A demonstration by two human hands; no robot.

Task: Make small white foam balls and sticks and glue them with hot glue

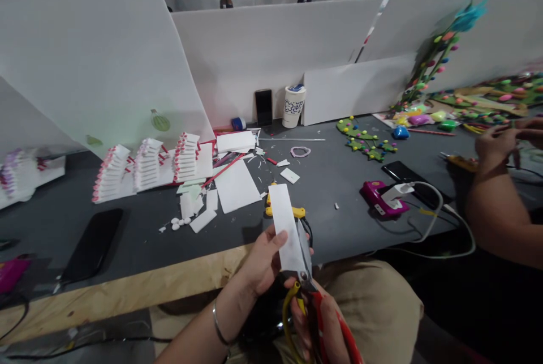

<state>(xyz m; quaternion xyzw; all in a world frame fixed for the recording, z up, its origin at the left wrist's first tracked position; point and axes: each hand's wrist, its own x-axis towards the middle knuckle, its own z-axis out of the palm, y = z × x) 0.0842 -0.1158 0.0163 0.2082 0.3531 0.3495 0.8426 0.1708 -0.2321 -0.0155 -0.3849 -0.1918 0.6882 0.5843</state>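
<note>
My left hand (265,259) pinches a white paper strip (283,222), thumb on top, over the front edge of the table. In my right hand (333,321) is a pair of scissors (306,251) with red and yellow handles, their blades pointing up along the strip's right side. Whether the blades touch the paper's edge I cannot tell. A yellow-handled tool (298,212) lies on the table just behind the strip, partly hidden by it. Left of the strip rest a white sheet (237,185) and small white offcuts (203,221).
Fanned white pieces with red tips (146,166) stand at the left, near a black phone (92,245). A paper cup (293,106) is against the partition. To the right are a purple power adapter (384,200) with cables and another person's hands (498,146).
</note>
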